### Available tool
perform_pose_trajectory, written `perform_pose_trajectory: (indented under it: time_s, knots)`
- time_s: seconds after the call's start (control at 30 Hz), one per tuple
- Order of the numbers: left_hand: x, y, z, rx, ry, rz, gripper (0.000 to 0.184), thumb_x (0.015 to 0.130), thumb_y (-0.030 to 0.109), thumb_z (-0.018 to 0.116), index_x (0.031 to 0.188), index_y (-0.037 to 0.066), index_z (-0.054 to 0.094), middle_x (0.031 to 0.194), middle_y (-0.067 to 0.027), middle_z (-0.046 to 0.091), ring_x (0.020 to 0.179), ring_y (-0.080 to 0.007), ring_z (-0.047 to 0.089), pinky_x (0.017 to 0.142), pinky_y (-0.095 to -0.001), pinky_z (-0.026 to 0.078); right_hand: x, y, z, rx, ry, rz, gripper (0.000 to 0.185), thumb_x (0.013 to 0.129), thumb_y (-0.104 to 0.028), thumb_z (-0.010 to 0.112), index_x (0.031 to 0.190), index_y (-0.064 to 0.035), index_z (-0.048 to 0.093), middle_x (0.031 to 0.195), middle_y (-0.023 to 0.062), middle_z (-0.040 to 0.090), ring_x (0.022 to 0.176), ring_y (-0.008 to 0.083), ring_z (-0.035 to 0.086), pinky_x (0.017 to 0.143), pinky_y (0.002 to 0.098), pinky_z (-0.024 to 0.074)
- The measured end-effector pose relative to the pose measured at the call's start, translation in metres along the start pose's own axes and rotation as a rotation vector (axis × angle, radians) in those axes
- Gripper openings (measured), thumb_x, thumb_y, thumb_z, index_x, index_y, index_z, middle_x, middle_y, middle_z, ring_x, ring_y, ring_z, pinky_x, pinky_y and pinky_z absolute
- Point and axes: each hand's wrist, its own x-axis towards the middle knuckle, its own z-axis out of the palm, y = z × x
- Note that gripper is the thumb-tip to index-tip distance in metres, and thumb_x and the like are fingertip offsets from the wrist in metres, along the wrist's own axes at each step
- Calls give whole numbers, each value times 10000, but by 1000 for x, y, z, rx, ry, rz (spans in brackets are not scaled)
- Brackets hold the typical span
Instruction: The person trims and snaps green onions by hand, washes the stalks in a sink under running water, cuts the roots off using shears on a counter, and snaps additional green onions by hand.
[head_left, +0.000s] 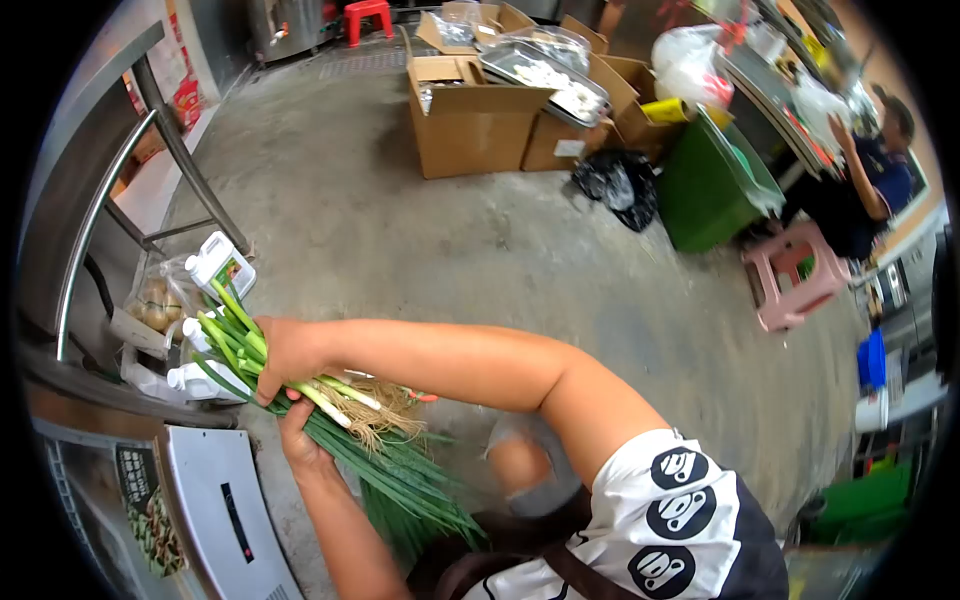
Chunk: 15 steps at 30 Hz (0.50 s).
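Observation:
A bunch of green onions [330, 405] lies across both hands at the lower left, its pale roots pointing right and its long green leaves hanging down towards my lap. My right hand [285, 352] reaches over from the right and is closed around the bunch from above. Just below it, my left hand [298, 425] is closed on the same bunch from beneath. Some leaves stick out past my right hand towards the upper left, near white plastic jugs [222, 262].
A metal table frame [180, 150] stands at the left, beside a grey-white appliance [225, 510]. Further off are cardboard boxes [470, 130], a black bag [620, 185], a green bin [705, 190] and a pink stool [795, 270]. A seated person [870, 185] is at the right.

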Motion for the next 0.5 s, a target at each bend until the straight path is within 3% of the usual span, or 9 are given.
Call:
perform_pose_trajectory:
  time_s: [0.1, 0.17, 0.2, 0.27, 0.33, 0.37, 0.4, 0.47, 0.5]
  knots:
    - [42, -22, 9, 15, 38, 39, 298, 779, 24, 568, 1074, 31, 528, 1013, -111, 605, 959, -250, 599, 853, -384, 494, 16, 3, -48, -132, 50, -61, 655, 600, -22, 758, 1142, 34, 394, 796, 133, 585, 581, 166, 567, 493, 307, 477]
    - [68, -29, 25, -12, 207, 9, 396, 770, 15, 561, 1160, 38, 493, 1014, -91, 578, 875, -207, 590, 795, -360, 492, 29, 4, -83, -142, 35, -73, 805, 595, -44, 755, 1264, 54, 319, 826, 152, 602, 550, 182, 573, 521, 299, 495]
    - [81, -28, 31, -1, 215, 16, 396, 770, 15, 561, 1160, 38, 493, 1014, -91, 578, 875, -207, 590, 795, -360, 492, 20, -13, -103, -153, 48, 23, 892, 621, -78, 739, 1350, 63, 245, 856, 161, 612, 551, 170, 579, 547, 298, 507]
    - [105, -20, 32, -60, 0, 88, 538, 766, 10, 550, 1280, 57, 400, 1052, -79, 523, 784, -154, 533, 733, -313, 467, 3, -27, -166, -139, 110, -127, 902, 644, -115, 729, 1381, 53, 236, 865, 139, 619, 552, 156, 577, 549, 300, 509]
    - [129, -10, 25, -56, -24, 112, 650, 774, 2, 532, 1368, 72, 279, 1105, -73, 452, 751, -120, 454, 711, -280, 429, -24, -16, -261, -125, 254, -124, 503, 685, -142, 709, 1149, -25, 555, 840, 64, 620, 625, 121, 575, 571, 275, 503]
    - [136, -5, 27, -66, -22, 139, 649, 781, -4, 523, 1373, 64, 269, 1111, -76, 440, 745, -117, 435, 703, -280, 420, -52, -5, -311, -184, 402, -16, 360, 704, -148, 690, 1036, -39, 603, 845, 47, 620, 657, 118, 571, 589, 271, 500]
    - [143, 0, 17, -25, -61, 153, 652, 788, -10, 513, 1382, 60, 251, 1113, -76, 430, 745, -113, 422, 701, -273, 407, -77, 23, -364, -282, 574, 99, 368, 703, -154, 683, 1047, -47, 606, 838, 48, 623, 648, 119, 563, 586, 280, 492]
    - [153, 3, 13, -10, -72, 134, 656, 796, -24, 497, 1392, 62, 235, 1104, -65, 419, 737, -108, 400, 684, -256, 375, -131, 130, -482, -551, 1101, 333, 255, 698, -138, 670, 932, -51, 617, 847, 125, 640, 744, 231, 629, 657, 364, 505]
    - [156, 0, 15, 20, -22, 142, 640, 799, -28, 493, 1383, 63, 247, 1099, -63, 417, 734, -105, 396, 669, -258, 370, -170, 183, -547, -728, 1132, 578, 383, 694, -110, 663, 1064, -51, 583, 962, 167, 624, 904, 301, 617, 760, 415, 495]
